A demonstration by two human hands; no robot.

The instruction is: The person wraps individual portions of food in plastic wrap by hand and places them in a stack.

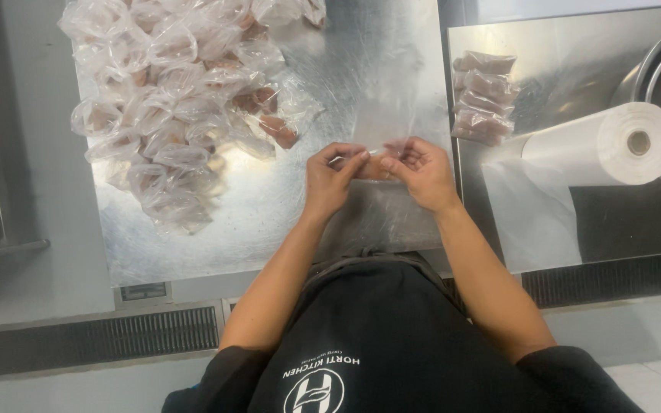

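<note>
Fingertips of the left hand (333, 174) and right hand (416, 170) are pinching a clear bag (380, 157) between them, its length running away across the table (216, 245).

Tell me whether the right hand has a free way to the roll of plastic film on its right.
Probably yes. The right hand is pinching a clear bag with the left hand, but only bare steel counter lies between it and the roll of plastic film.
</note>
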